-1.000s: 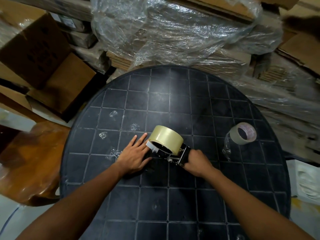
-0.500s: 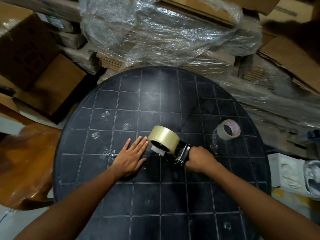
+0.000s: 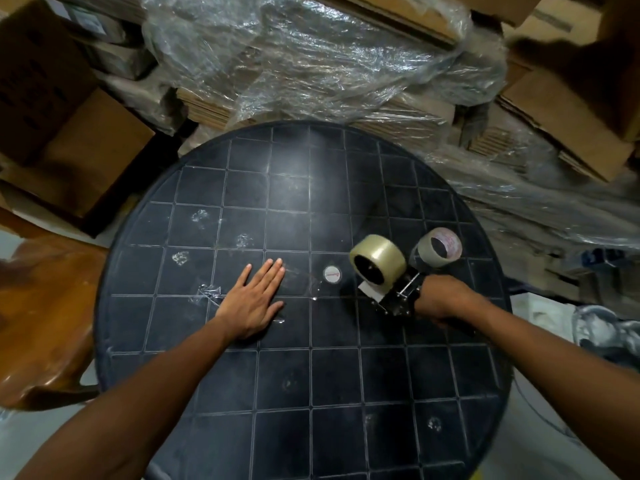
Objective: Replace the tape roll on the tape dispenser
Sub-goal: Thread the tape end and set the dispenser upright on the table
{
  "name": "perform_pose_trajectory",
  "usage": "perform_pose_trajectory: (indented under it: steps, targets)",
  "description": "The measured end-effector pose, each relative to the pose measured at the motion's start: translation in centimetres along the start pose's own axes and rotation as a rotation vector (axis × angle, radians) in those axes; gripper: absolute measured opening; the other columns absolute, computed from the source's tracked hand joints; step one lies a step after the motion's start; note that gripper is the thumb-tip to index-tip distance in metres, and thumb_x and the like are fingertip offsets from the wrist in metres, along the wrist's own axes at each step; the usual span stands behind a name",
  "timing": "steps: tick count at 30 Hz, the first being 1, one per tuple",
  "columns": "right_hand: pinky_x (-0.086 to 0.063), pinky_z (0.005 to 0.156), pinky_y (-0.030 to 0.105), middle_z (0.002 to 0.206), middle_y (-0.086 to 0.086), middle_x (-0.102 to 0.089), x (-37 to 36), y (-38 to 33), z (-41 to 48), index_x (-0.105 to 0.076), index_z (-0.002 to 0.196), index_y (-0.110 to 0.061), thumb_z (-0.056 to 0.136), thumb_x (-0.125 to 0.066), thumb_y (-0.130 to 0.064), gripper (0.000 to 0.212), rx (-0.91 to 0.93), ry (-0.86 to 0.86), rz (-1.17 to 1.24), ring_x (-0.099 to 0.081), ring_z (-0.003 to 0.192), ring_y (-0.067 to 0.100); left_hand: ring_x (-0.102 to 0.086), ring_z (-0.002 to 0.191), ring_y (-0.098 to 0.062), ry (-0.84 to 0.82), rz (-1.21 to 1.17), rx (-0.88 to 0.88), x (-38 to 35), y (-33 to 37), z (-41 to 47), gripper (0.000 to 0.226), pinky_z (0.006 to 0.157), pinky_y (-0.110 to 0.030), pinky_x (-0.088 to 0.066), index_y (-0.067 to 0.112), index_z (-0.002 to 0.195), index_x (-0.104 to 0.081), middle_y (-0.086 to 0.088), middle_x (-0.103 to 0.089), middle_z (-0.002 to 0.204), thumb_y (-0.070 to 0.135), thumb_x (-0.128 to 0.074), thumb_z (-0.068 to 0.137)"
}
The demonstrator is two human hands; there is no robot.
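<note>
A black tape dispenser (image 3: pixel 394 297) stands on the round black table (image 3: pixel 304 393), right of centre, with a full yellowish tape roll (image 3: pixel 378 263) mounted on it. My right hand (image 3: pixel 441 299) is closed around the dispenser's handle. Just behind the dispenser lies a thinner, nearly used roll (image 3: pixel 439 250) with a red-printed core. My left hand (image 3: pixel 254 301) lies flat on the table, fingers together, well to the left of the dispenser and holding nothing. A stretch of clear tape appears to run along the table between my left hand and the dispenser.
A small white round sticker (image 3: pixel 331 274) marks the table centre. Crumpled bits of clear tape (image 3: pixel 207 293) stick to the table's left half. Plastic-wrapped cardboard (image 3: pixel 311 64) and boxes (image 3: pixel 69 140) crowd the far side. A brown chair (image 3: pixel 45 320) stands at left.
My right hand has drawn the dispenser to the right, away from my left hand, close to the thin roll. My left hand let go of the dispenser and stays flat on the table.
</note>
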State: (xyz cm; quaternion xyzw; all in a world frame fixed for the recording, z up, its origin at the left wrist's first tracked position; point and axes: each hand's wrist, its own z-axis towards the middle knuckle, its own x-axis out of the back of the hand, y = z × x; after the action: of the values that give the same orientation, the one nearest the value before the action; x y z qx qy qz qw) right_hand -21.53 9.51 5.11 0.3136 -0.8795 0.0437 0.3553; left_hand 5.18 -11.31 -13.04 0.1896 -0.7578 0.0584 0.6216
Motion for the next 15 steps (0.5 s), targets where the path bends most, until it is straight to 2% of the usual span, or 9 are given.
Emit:
perform_pose_trajectory:
  steps: [2,4,6,9,12,15]
  targets:
    - [-0.047,0.046,0.026,0.057,0.006,-0.067,-1.5,1.6,0.6,-0.068,0.076,-0.006,0.08,-0.069,-0.015,0.01,-0.039,-0.094,0.367,-0.061,0.044,0.019,-0.001,0.15,-0.021,-0.011,-0.003,0.017,0.1,0.3,0.0,0.071,0.12,-0.052,-0.013,0.012,0.154,-0.01,-0.005,-0.006,0.163,0.054,-0.019,0.097]
    - [-0.044,0.042,0.026,0.054,0.008,-0.059,-3.4,1.6,0.8,-0.065,0.079,-0.003,0.083,-0.069,-0.007,0.006,-0.028,-0.159,0.758,-0.057,0.042,0.02,-0.001,0.15,-0.022,-0.028,-0.014,0.041,0.3,0.7,0.2,0.072,0.12,-0.053,-0.013,0.011,0.153,-0.011,-0.005,-0.007,0.163,0.054,-0.02,0.096]
    - [-0.044,0.042,0.025,0.055,0.008,-0.058,-5.6,0.5,1.1,-0.063,0.08,-0.003,0.085,-0.068,-0.006,0.007,-0.005,-0.215,1.032,-0.059,0.044,0.021,-0.001,0.15,-0.023,-0.042,-0.019,0.056,0.5,1.1,0.3,0.074,0.12,-0.053,-0.012,0.011,0.153,-0.01,-0.006,-0.006,0.163,0.055,-0.02,0.095]
    - [-0.049,0.043,0.024,0.056,0.008,-0.061,-8.5,-2.2,1.8,-0.062,0.074,-0.004,0.088,-0.068,-0.012,0.017,-0.016,-0.329,1.377,-0.065,0.049,0.023,-0.004,0.151,-0.024,-0.049,-0.018,0.1,0.5,1.6,0.3,0.077,0.12,-0.051,-0.013,0.009,0.153,-0.01,-0.008,-0.005,0.163,0.058,-0.019,0.095]
    - [-0.049,0.042,0.021,0.053,0.008,-0.06,-10.4,-4.5,2.4,-0.06,0.069,-0.004,0.093,-0.062,-0.018,0.027,-0.034,-0.456,1.666,-0.066,0.049,0.022,-0.015,0.149,-0.029,-0.043,-0.03,0.174,0.8,2.1,1.1,0.08,0.118,-0.05,-0.02,0.008,0.153,-0.013,-0.011,-0.009,0.163,0.062,-0.02,0.093]
    - [-0.05,0.044,0.022,0.053,0.008,-0.061,-11.7,-5.6,2.9,-0.059,0.068,-0.005,0.093,-0.061,-0.022,0.03,-0.075,-0.497,1.781,-0.066,0.051,0.022,-0.021,0.146,-0.032,-0.048,-0.008,0.186,1.0,2.4,1.6,0.081,0.115,-0.051,-0.025,0.008,0.152,-0.017,-0.013,-0.01,0.162,0.062,-0.018,0.092]
